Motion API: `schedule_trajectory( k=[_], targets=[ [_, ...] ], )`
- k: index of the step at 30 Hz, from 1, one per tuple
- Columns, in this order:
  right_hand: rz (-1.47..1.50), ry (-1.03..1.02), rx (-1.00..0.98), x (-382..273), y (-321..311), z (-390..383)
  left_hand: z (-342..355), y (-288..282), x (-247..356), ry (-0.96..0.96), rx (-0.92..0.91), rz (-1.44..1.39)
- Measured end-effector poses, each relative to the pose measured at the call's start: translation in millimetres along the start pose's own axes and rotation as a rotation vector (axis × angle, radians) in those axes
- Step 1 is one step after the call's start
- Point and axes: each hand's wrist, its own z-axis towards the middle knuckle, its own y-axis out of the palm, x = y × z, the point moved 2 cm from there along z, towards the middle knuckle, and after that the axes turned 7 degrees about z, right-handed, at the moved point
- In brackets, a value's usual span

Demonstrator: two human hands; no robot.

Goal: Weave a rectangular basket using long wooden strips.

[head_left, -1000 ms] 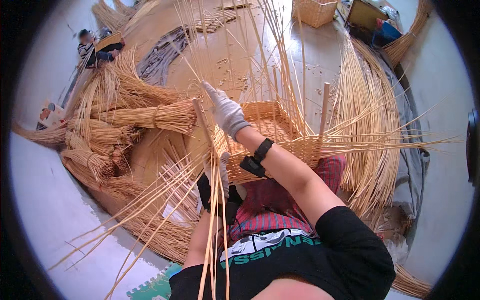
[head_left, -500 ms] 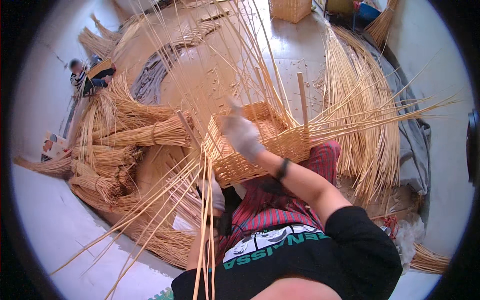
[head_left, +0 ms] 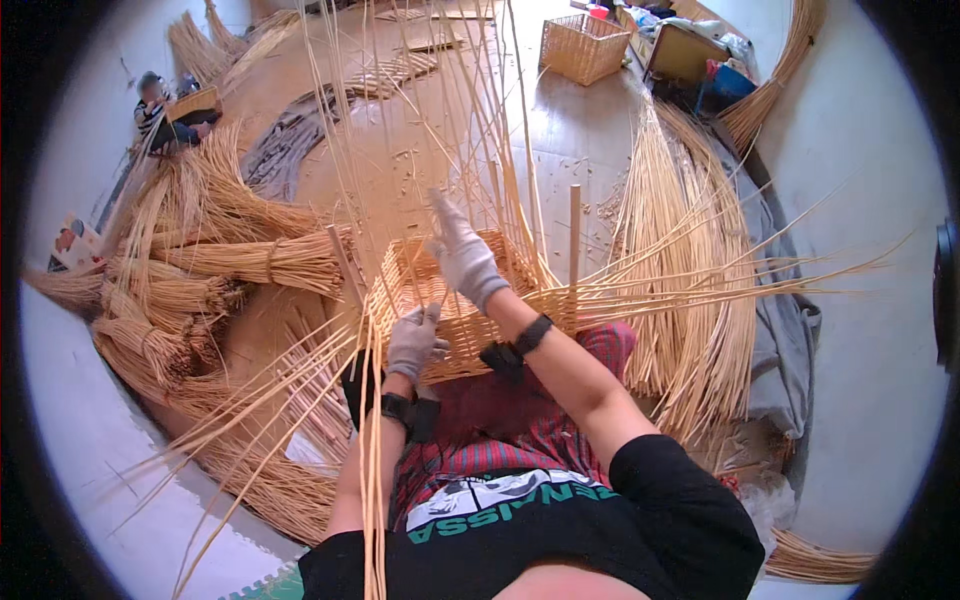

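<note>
A half-woven wicker basket [head_left: 455, 350] sits tilted at my lap, its tall upright rods [head_left: 505, 130] rising from the far side. My left hand [head_left: 413, 343], in a grey glove, is closed at the near rim, left of the middle; part of its grip is hidden. My right hand [head_left: 468, 262], gloved as well, is raised over the basket's opening with its fingers stretched out among the upright rods. Long loose rods [head_left: 372, 470] hang from the basket's near left corner toward me. More rods [head_left: 700, 285] fan out from its right corner. A wooden stick [head_left: 574, 235] stands at that corner.
Tied wicker bundles [head_left: 255, 265] lie in a heap on the left. Long loose wicker [head_left: 675, 290] covers the floor on the right, beside grey cloth [head_left: 780, 350]. A finished-looking basket [head_left: 585, 50] stands far off. Another person [head_left: 165, 115] sits at the far left with a wicker piece.
My left hand has come up from beside the basket's outer left side to its near rim. My right hand's fingers now point upward and apart. The whole view has shifted.
</note>
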Motion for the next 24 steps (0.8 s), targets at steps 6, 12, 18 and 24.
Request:
schedule_trajectory(
  k=[6, 12, 18, 24],
  targets=[
    [0.826, 0.469, 0.274, 19, -60, -103, 12, 0, 33, 0.114, 0.067, 0.412],
    [0.951, 0.421, 0.23, -10, -50, -102, 11, 16, 60, 0.241, 0.183, 0.38],
    [0.538, 0.883, 0.524, 24, -99, -115, -4, 35, 76, 0.626, 0.445, 0.51],
    [-0.443, -0.005, -0.054, 20, -71, -24, 7, 97, 46, 0.05, -0.145, 0.5]
  ],
)
